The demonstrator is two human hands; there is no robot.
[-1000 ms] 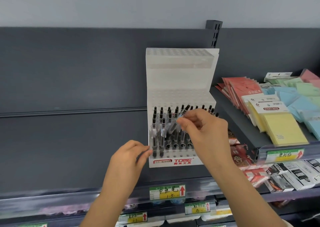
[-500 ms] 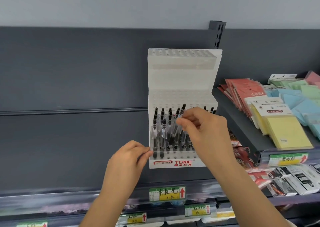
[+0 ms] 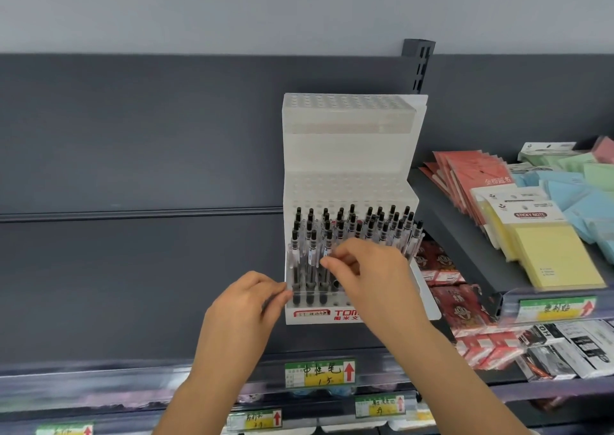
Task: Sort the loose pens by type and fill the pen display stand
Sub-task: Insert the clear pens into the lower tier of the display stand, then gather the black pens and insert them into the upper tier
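Observation:
A white three-tier pen display stand (image 3: 349,169) stands against the dark back panel. Its two upper tiers hold no pens. The lowest tier holds several clear pens with black tops (image 3: 375,225), upright in rows. My left hand (image 3: 242,311) pinches the stand's front left corner. My right hand (image 3: 372,282) is low in front of the pens, thumb and forefinger pinched on the barrel of one clear pen (image 3: 329,238) in the front rows. The hand hides that pen's lower end and the stand's front right holes.
To the right, a sloped shelf carries yellow sticky notes (image 3: 551,248), red packets (image 3: 465,175) and blue and green pads (image 3: 584,189). Red and white packs (image 3: 458,305) lie under it. Price labels (image 3: 319,373) line the shelf edge below. The dark panel (image 3: 133,152) is to the left.
My right hand has dropped from the pens' tops to their barrels, bringing the pinched pen down into the front rows. My left hand stays on the stand's corner.

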